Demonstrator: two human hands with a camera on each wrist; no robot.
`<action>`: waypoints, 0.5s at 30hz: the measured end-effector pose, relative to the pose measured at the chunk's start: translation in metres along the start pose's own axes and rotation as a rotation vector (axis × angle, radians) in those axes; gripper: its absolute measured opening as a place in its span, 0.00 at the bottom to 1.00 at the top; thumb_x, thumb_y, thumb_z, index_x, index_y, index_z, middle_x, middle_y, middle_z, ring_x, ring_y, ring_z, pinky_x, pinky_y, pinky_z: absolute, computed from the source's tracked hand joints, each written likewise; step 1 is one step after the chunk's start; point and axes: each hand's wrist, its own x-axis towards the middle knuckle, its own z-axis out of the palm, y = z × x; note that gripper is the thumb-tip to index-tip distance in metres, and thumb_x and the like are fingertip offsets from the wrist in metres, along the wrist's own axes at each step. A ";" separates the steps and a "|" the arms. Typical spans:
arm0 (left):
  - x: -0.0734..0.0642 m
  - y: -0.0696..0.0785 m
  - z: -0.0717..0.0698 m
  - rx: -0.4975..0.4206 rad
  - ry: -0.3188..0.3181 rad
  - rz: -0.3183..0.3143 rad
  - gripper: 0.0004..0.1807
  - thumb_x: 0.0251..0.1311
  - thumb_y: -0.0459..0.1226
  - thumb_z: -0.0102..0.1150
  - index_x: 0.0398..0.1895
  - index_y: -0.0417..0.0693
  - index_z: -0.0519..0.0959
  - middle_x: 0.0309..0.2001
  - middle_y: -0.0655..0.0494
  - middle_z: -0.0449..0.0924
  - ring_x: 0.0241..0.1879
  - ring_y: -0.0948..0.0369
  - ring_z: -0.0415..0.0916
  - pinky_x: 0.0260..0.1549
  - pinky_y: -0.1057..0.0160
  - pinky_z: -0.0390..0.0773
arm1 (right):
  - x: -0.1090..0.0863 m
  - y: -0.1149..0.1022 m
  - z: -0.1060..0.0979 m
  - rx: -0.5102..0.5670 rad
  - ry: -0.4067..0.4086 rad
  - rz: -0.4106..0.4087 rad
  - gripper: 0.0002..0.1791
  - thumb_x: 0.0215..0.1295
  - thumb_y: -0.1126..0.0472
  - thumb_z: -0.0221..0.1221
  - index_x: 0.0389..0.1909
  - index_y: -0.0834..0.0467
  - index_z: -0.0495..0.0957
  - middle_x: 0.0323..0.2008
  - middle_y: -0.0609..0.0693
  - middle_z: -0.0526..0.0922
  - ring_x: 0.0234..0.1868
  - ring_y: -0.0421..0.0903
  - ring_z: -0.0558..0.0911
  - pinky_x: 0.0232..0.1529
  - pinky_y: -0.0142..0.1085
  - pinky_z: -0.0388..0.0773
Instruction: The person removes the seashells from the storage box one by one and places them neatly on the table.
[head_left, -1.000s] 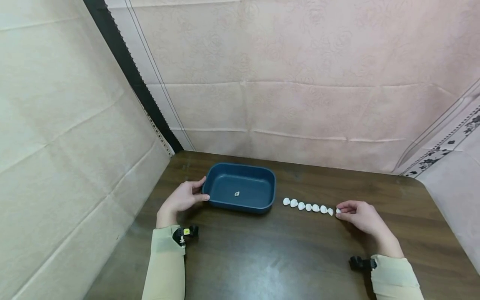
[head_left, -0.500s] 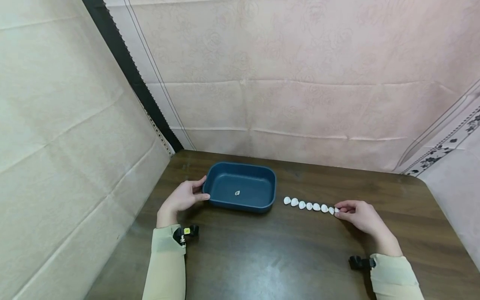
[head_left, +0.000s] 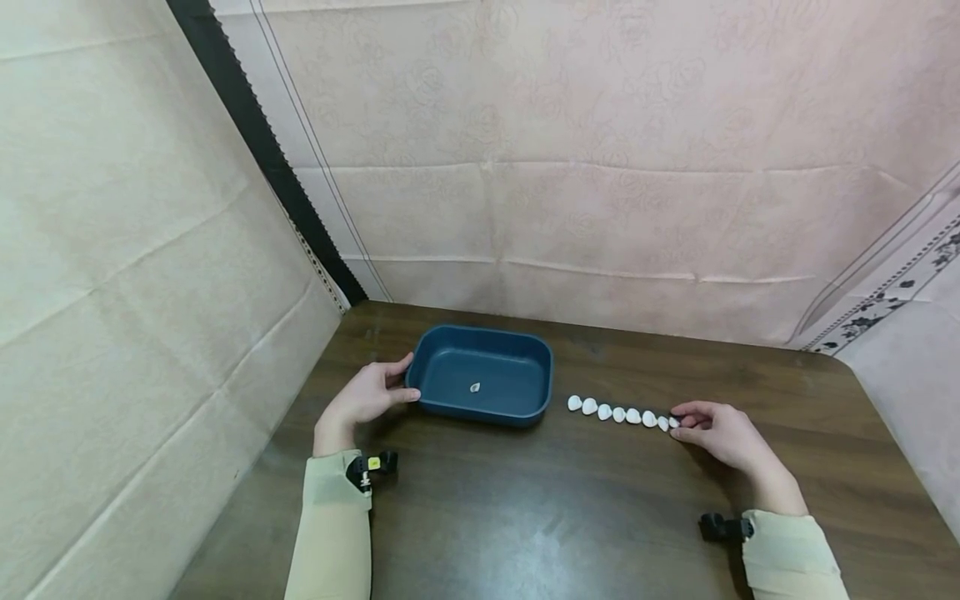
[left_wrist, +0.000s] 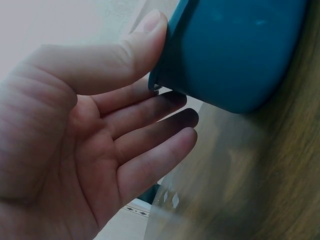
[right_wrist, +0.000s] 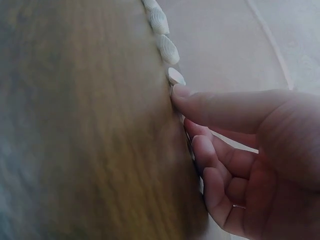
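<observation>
A dark blue rectangular tray stands on the table with one small pale shell inside. At its left end my left hand holds it, thumb at the near corner and index finger farther back; in the left wrist view the other fingers extend loosely below the rim. Right of the tray runs a slightly slanting row of several white, ribbed shells. My right hand pinches the last shell at the row's right end. In the right wrist view the thumb touches this shell and partly hides it.
The brown wooden table reaches back to a pale, creased cloth hanging behind it. Another pale cloth hangs along the left side. A small black device sits on each wrist.
My right hand has shifted slightly left, bringing the last shell up against the end of the row. The left hand and the tray have stayed in place.
</observation>
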 end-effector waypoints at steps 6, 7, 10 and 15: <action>0.000 0.000 0.000 -0.004 0.002 0.000 0.41 0.72 0.40 0.70 0.84 0.47 0.62 0.80 0.48 0.65 0.72 0.46 0.73 0.69 0.41 0.74 | -0.003 -0.002 -0.004 0.020 -0.010 0.001 0.23 0.66 0.52 0.75 0.55 0.61 0.87 0.38 0.46 0.86 0.39 0.45 0.84 0.41 0.40 0.79; 0.000 0.000 0.000 -0.004 0.002 0.001 0.41 0.72 0.40 0.70 0.84 0.47 0.62 0.80 0.48 0.65 0.72 0.46 0.73 0.69 0.41 0.74 | -0.004 -0.003 -0.005 0.026 -0.013 0.003 0.23 0.66 0.52 0.75 0.56 0.62 0.86 0.38 0.47 0.86 0.40 0.45 0.84 0.41 0.39 0.79; 0.000 0.001 0.000 -0.010 0.001 0.004 0.41 0.72 0.40 0.70 0.84 0.46 0.62 0.80 0.48 0.64 0.72 0.46 0.73 0.69 0.42 0.74 | -0.005 -0.003 -0.007 0.036 -0.020 0.004 0.24 0.67 0.52 0.75 0.57 0.62 0.86 0.39 0.47 0.87 0.41 0.46 0.84 0.41 0.39 0.79; 0.000 0.001 0.001 -0.005 0.005 0.001 0.41 0.72 0.40 0.70 0.84 0.47 0.62 0.80 0.48 0.65 0.72 0.45 0.73 0.68 0.41 0.74 | -0.007 -0.004 -0.011 0.036 -0.013 -0.005 0.24 0.69 0.51 0.73 0.58 0.62 0.85 0.40 0.48 0.87 0.42 0.45 0.85 0.41 0.37 0.80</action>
